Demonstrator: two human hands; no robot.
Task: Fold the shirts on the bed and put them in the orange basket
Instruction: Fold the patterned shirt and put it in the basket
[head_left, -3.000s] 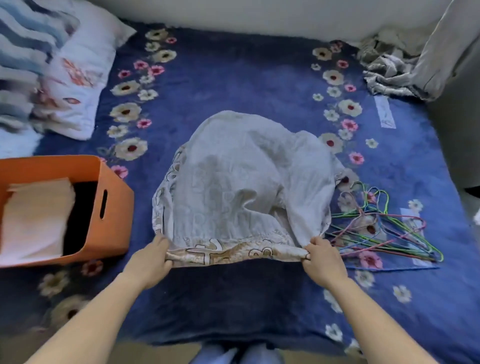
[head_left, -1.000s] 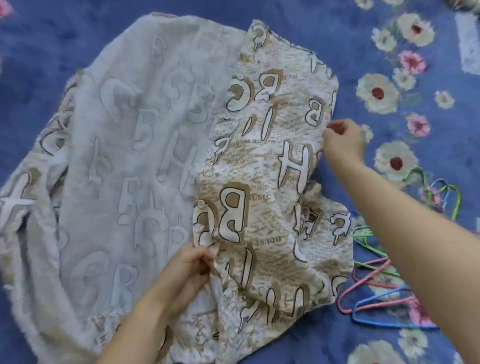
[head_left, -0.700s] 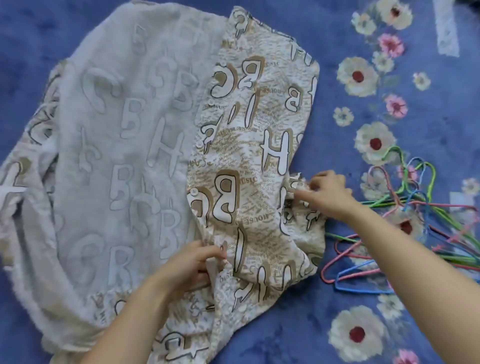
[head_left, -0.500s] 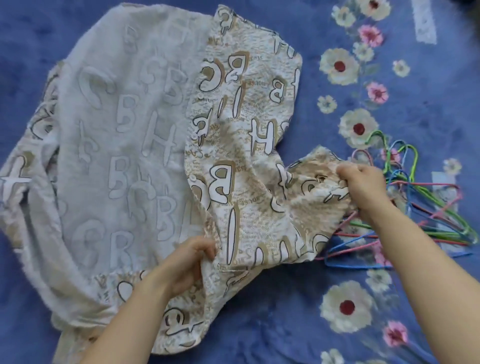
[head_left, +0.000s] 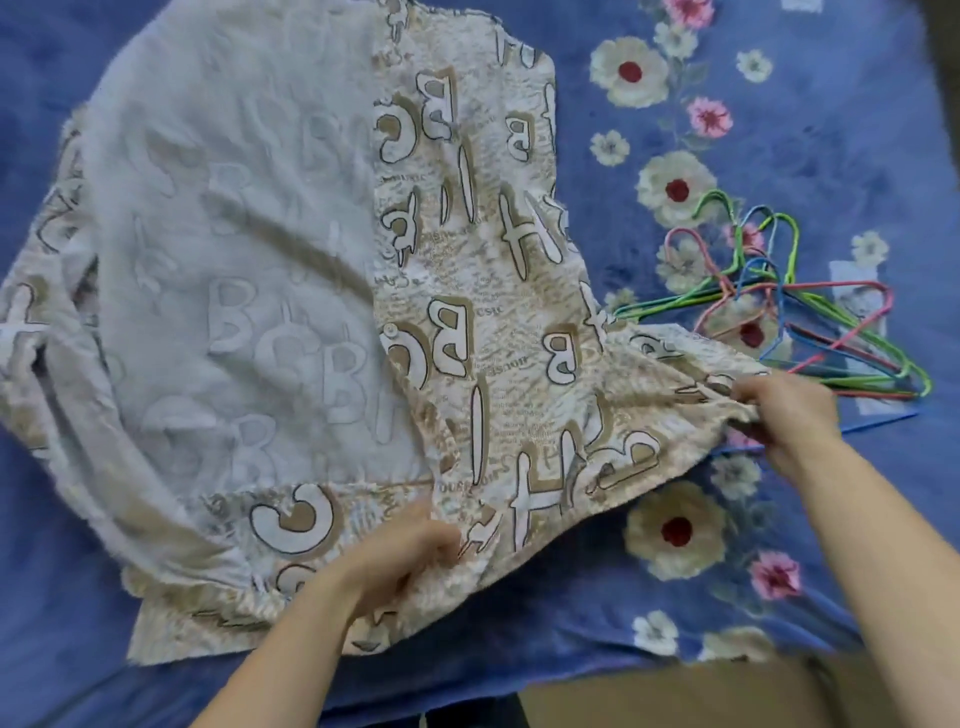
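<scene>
A beige shirt (head_left: 483, 291) printed with large letters lies spread on the blue floral bedspread (head_left: 810, 130). Its left part shows the pale inside of the fabric; its right part shows the printed side. My left hand (head_left: 410, 556) grips the fabric at the shirt's near edge, by the button strip. My right hand (head_left: 784, 410) pinches a stretched-out corner of the shirt at the right, just in front of the hangers. The orange basket is out of view.
A pile of coloured wire hangers (head_left: 779, 306) lies on the bedspread right of the shirt, partly under the pulled corner. The bed's near edge and a brown floor (head_left: 675, 696) show at the bottom.
My right hand has drawn the shirt's right corner further out to the right, flattening that panel. My left hand has slid slightly nearer along the shirt's edge, still gripping it.
</scene>
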